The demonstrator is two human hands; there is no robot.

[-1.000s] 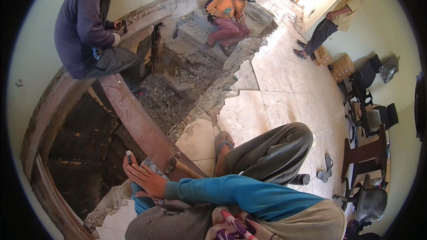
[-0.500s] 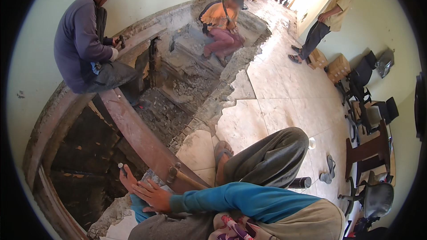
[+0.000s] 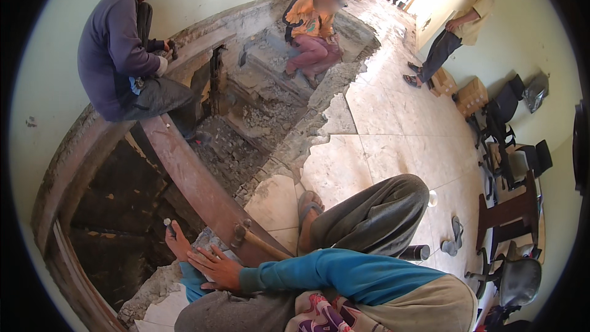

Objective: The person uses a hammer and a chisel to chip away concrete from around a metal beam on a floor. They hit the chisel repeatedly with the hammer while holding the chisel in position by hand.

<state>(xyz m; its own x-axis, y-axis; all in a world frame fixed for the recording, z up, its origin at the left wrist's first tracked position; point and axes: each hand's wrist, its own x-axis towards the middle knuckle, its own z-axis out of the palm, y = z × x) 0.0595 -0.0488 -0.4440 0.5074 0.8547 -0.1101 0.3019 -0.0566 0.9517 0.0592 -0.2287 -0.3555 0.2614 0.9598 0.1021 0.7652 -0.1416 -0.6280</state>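
Room with pale walls and a broken-up tile floor (image 3: 393, 110). Far left, a worker (image 3: 120, 52) in a purple top and hat sits at the edge of a dark pit (image 3: 114, 215); item in that worker's hands unclear. A reddish beam (image 3: 193, 169) runs from beside that worker down toward the wearer. Wearer's left hand (image 3: 178, 245) is at the pit's near side, raised, coming out of a teal cuff; fingers curled narrow round a short dark rod (image 3: 168, 225), its pale tip sticking up. Most of the left forearm is hidden. Right hand (image 3: 216, 268) just right of it, palm down over the left wrist area, fingers somewhat spread, pointing up-left, nothing seen in them. Right arm in a teal sleeve (image 3: 344, 270) stretches across the lap from the lower right, wrist about in line with the forearm. Hammer (image 3: 265, 243) just beyond the right hand: head on the beam, handle slanting down-right toward the sleeve. Farther back, a worker in orange crouches in the rubble. Right side: sandals (image 3: 453, 237) on the tiles, a person in yellow standing, boxes (image 3: 472, 95), then chairs (image 3: 518, 280) along the wall.
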